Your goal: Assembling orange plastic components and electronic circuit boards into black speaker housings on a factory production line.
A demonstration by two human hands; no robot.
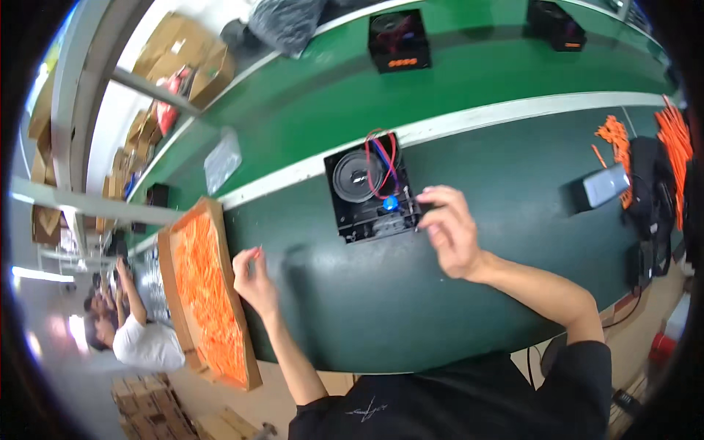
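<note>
A black open speaker box [343, 213] lies on the green bench in front of me. Inside it are a round speaker cone [355, 176], looped red and blue wires [380, 165] and a blue round part [391, 203]. My right hand [453, 238] is at the box's right edge, its fingers bent and apart; whether the fingertips touch the box I cannot tell. Left of the box, my left hand [255, 284] is raised with thumb and fingertips pinched together beside the carton of orange pieces. What the pinch holds, if anything, is too small to make out.
A cardboard tray [167, 273] full of orange strips stands at left. On the right are a grey-blue device [606, 188], orange pieces [617, 139] and orange sticks [673, 147]. Another black box [398, 44] sits on the far green belt. A person in white [147, 343] works farther left.
</note>
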